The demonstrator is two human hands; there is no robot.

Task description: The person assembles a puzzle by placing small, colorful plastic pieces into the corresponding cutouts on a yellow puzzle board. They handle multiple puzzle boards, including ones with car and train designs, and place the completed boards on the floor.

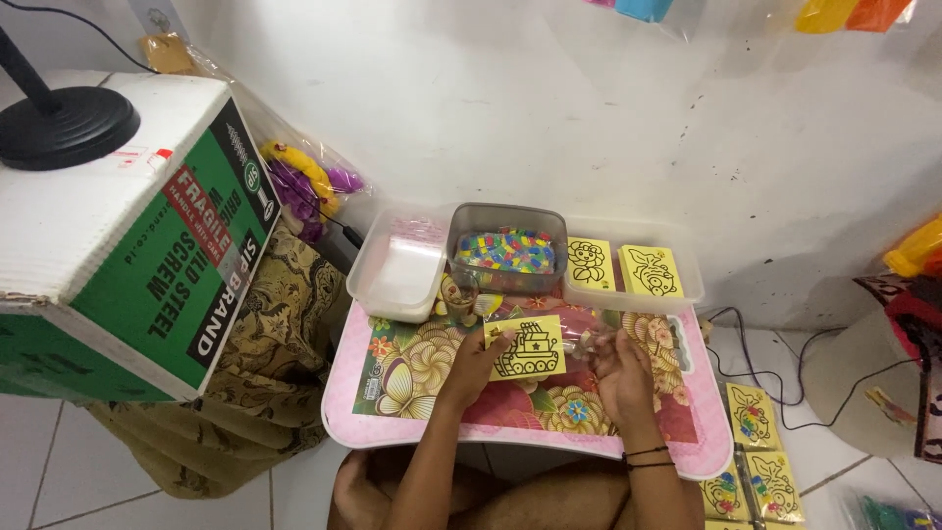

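Note:
A small yellow card with a black outline drawing of a ship (528, 348) lies on a pink floral lap table (412, 417). My left hand (478, 365) rests on the card's left edge with fingers touching it. My right hand (620, 371) is just right of the card, holding a clear plastic sleeve (591, 342) near the card's right edge. Behind the card stands a grey tub of small colourful pieces (507, 249).
A clear tray (399, 273) sits at the table's back left. Another clear tray (677, 294) at the back right holds two stacks of yellow drawing cards (650, 271). A large cardboard box (118, 245) stands to the left. More yellow cards (753, 417) lie on the floor right.

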